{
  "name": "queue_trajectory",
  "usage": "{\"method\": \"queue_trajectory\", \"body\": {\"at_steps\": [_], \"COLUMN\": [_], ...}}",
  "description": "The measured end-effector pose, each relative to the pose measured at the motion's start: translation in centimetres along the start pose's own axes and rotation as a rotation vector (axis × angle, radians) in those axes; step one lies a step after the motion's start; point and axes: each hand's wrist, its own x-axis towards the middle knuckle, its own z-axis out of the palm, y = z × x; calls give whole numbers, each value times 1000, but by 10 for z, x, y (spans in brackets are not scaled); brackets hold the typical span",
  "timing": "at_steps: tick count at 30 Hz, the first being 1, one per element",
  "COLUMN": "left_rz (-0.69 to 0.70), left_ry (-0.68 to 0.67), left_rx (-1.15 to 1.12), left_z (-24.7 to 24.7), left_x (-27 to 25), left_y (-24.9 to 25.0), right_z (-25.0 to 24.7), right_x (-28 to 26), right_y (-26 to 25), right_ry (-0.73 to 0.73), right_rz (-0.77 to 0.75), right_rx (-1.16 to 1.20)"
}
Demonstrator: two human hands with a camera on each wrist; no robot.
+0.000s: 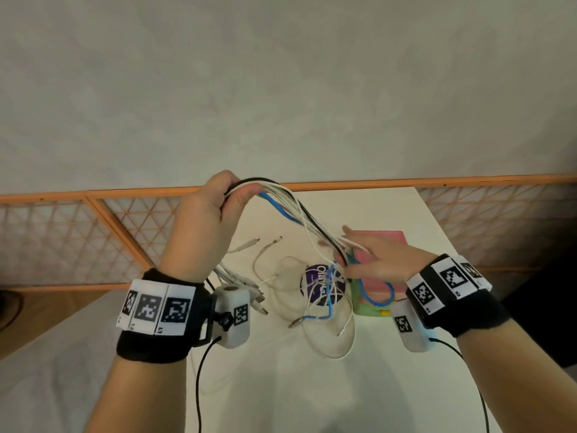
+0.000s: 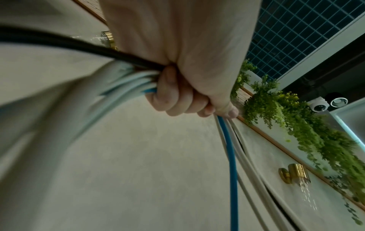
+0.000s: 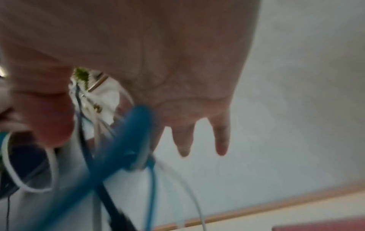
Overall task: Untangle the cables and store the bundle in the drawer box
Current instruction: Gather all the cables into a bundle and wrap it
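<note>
My left hand (image 1: 212, 201) is raised above the white table and grips a bundle of white, blue and black cables (image 1: 296, 214) in its fist (image 2: 177, 96). The bundle slopes down to the right into my right hand (image 1: 374, 260). That hand's fingers (image 3: 183, 140) are straight and spread, and the cables (image 3: 122, 140) run between thumb and fingers. Below it a loose tangle (image 1: 327, 307) lies on the table. The drawer box (image 1: 387, 242), pink on top with a green base, sits under the right hand. A blue loop (image 1: 374, 296) lies over the box.
A round purple lid or tin (image 1: 315, 276) sits under the tangle. Cable ends with plugs (image 1: 249, 292) hang behind my left wrist, and two more plugs (image 1: 265, 242) lie further back. An orange-framed lattice rail (image 1: 93, 232) borders the table (image 1: 312, 395).
</note>
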Motion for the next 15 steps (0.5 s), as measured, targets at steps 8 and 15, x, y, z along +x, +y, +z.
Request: {"method": "queue_trajectory", "body": {"at_steps": [8, 15], "left_rz": [-17, -72], "left_ry": [103, 173], "left_rx": [-1, -73], "left_z": [-20, -5], "left_x": [18, 27], "left_y": [9, 8], "right_z": [7, 39], "right_x": [19, 36], "right_y": [0, 21], "right_ry": [287, -63], "right_rz": [-65, 6], "right_rx": [311, 651]}}
